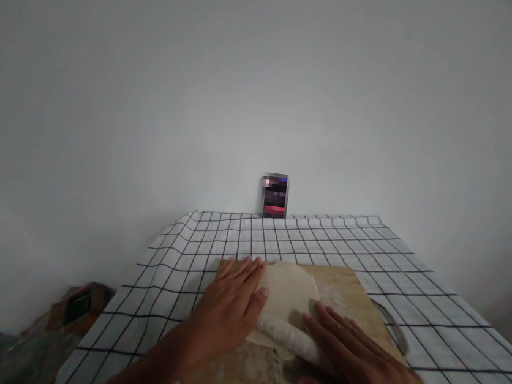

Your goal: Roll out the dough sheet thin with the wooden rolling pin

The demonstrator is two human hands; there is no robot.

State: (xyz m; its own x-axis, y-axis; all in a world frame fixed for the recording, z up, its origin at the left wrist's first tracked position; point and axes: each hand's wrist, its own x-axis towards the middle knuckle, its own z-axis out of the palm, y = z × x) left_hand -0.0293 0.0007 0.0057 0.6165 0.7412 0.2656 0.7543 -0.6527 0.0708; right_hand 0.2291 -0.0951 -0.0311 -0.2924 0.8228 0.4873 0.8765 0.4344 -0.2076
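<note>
A flat sheet of pale dough (289,285) lies on a floured wooden board (347,282). Across its near part runs a flour-dusted rolling pin (288,336), slanting down to the right. My left hand (231,306) rests over the pin's left end, with its fingers stretched forward past the dough's left edge. Over the right end lies my right hand (352,357), its fingers long and slightly apart, pointing forward and left. Both palms hide the ends of the pin. Neither hand is wrapped round it.
A white tablecloth with black grid lines (324,240) covers the table. Against the wall at the back stands a blurred dark object (275,195). A metal handle (391,326) sticks out right of the board. A brown box (80,307) is left, below the table.
</note>
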